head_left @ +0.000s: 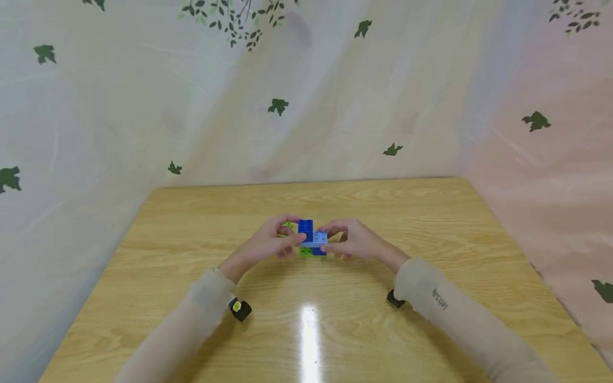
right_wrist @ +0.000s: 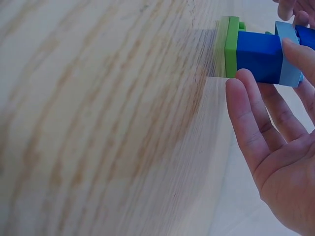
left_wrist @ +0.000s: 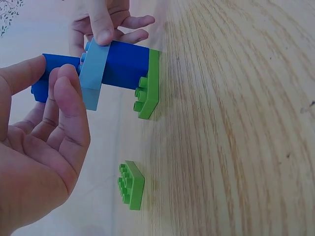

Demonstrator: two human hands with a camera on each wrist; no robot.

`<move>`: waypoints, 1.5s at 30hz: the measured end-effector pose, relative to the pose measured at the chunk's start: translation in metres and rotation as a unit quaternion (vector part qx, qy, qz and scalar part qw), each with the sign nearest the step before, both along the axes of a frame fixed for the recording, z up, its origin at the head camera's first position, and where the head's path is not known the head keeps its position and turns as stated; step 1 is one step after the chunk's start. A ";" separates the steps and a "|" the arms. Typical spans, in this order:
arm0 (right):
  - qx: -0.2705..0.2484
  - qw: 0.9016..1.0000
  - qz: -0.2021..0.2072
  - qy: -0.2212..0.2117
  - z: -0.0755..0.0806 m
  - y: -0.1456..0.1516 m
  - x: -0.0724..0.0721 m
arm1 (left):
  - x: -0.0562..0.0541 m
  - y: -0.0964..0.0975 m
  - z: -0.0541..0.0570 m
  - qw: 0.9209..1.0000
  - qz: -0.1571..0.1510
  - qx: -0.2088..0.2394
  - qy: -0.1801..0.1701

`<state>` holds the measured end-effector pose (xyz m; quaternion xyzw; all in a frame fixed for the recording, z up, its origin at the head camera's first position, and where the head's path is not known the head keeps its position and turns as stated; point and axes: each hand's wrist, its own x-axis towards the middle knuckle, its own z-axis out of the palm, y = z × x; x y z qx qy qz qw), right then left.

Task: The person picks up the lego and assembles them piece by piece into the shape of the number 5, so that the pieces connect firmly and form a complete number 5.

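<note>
A small stack of toy building bricks stands in the middle of the table. At its bottom lies a green plate (left_wrist: 154, 86), with a dark blue brick (right_wrist: 258, 56) on one end. Across that sits a light blue plate (left_wrist: 92, 73), and on its left end is an upper dark blue brick (head_left: 305, 225). My left hand (head_left: 269, 242) pinches this upper brick between thumb and fingers. From the other side my right hand (head_left: 358, 242) grips the light blue plate, its thumb on the near face and fingers behind.
A loose green plate (left_wrist: 136, 187) lies on the wooden table (head_left: 306, 298) left of the stack, partly behind my left hand in the head view. Black wrist cameras hang under both sleeves. A cloth backdrop (head_left: 316, 133) with leaf prints rises behind the table.
</note>
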<state>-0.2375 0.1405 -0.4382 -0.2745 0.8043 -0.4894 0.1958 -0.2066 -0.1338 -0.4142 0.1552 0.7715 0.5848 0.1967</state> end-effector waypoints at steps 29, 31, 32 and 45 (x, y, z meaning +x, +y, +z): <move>0.005 1.000 -0.008 0.000 -0.002 0.000 -0.001 | 0.003 -0.001 -0.009 0.999 -0.028 -0.011 0.028; 0.004 1.000 -0.005 0.000 -0.002 0.000 -0.001 | 0.003 -0.001 -0.009 0.999 -0.029 -0.017 0.034; 0.004 1.000 -0.004 0.000 -0.003 0.000 -0.001 | 0.003 -0.001 -0.010 0.999 -0.028 -0.022 0.037; 0.005 1.000 -0.001 0.000 -0.003 -0.001 -0.001 | 0.003 0.000 -0.012 0.999 -0.026 -0.031 0.018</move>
